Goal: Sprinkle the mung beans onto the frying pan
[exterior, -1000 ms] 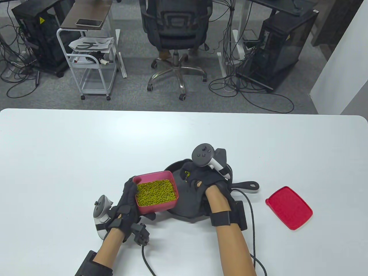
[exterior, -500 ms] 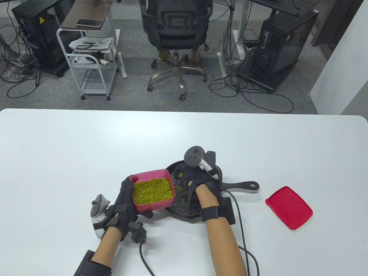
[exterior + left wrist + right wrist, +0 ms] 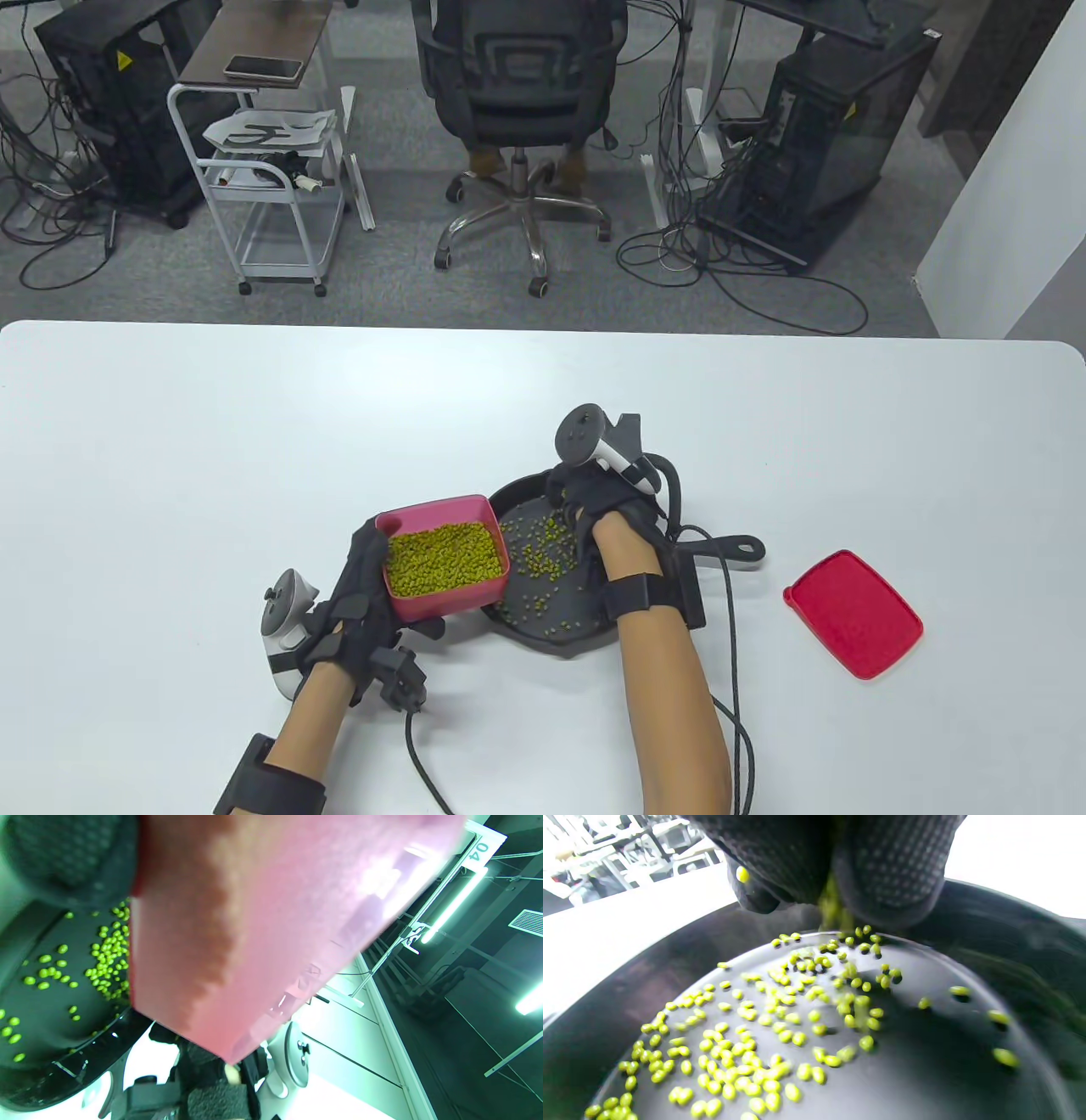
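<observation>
A black frying pan sits near the table's front, its handle pointing right. Many green mung beans lie scattered in it. My left hand grips a pink box full of mung beans, held at the pan's left rim. My right hand hovers over the pan's far side, fingers pointing down. In the right wrist view its fingertips pinch together just above the pan and beans drop from between them. The left wrist view shows the box's underside and beans in the pan.
A red lid lies on the white table to the right of the pan. Cables trail from both wrists toward the front edge. An office chair and a cart stand beyond the table.
My right hand moved from the pan's middle to its far side, letting beans fall; many more beans now lie in the pan. My left hand with the box drifted slightly left.
</observation>
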The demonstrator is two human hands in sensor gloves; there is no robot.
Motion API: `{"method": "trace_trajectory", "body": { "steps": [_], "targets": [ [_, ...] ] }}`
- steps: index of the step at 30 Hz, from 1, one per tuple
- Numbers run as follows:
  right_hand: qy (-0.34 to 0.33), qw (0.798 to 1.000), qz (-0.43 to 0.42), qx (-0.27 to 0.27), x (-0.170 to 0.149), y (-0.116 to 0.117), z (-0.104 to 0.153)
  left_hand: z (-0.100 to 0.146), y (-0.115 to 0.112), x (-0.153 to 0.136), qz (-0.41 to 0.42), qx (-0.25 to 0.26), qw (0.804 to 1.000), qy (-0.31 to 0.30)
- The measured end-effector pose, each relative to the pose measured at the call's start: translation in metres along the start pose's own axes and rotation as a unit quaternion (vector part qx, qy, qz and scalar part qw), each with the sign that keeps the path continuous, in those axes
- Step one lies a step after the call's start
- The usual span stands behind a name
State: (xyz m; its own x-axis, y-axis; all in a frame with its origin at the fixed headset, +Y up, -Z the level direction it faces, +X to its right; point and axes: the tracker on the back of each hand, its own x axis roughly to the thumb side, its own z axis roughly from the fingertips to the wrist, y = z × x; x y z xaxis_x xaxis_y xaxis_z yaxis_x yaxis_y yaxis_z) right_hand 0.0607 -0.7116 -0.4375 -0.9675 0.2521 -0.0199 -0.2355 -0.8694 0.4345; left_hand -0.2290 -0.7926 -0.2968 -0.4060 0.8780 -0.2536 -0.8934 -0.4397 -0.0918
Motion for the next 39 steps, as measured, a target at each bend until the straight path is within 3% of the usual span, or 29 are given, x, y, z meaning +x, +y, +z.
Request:
{"method": "trace_trajectory", "body": {
  "steps": [9, 18, 25, 31, 39],
  "targets": [
    [-0.009, 0.993, 0.055, 0.106, 0.000, 0.019, 0.026, 0.000, 0.001, -0.001, -0.007, -0.008, 1.000, 0.002],
    [-0.059, 0.993, 0.013, 0.102, 0.033, 0.028, 0.026, 0.001, 0.001, -0.001, -0.008, -0.014, 1.000, 0.001],
    [-0.045, 0.992, -0.029, 0.111, 0.026, 0.026, 0.017, 0.001, 0.002, -0.001, -0.005, -0.016, 1.000, 0.002],
    [-0.073, 0.991, -0.080, 0.084, 0.015, 0.003, 0.035, 0.001, 0.002, -0.001, -0.005, -0.010, 1.000, 0.003],
    [-0.196, 0.974, -0.116, 0.015, 0.044, -0.040, 0.104, 0.000, -0.002, -0.002, -0.022, -0.022, 1.000, 0.003]
  ]
}}
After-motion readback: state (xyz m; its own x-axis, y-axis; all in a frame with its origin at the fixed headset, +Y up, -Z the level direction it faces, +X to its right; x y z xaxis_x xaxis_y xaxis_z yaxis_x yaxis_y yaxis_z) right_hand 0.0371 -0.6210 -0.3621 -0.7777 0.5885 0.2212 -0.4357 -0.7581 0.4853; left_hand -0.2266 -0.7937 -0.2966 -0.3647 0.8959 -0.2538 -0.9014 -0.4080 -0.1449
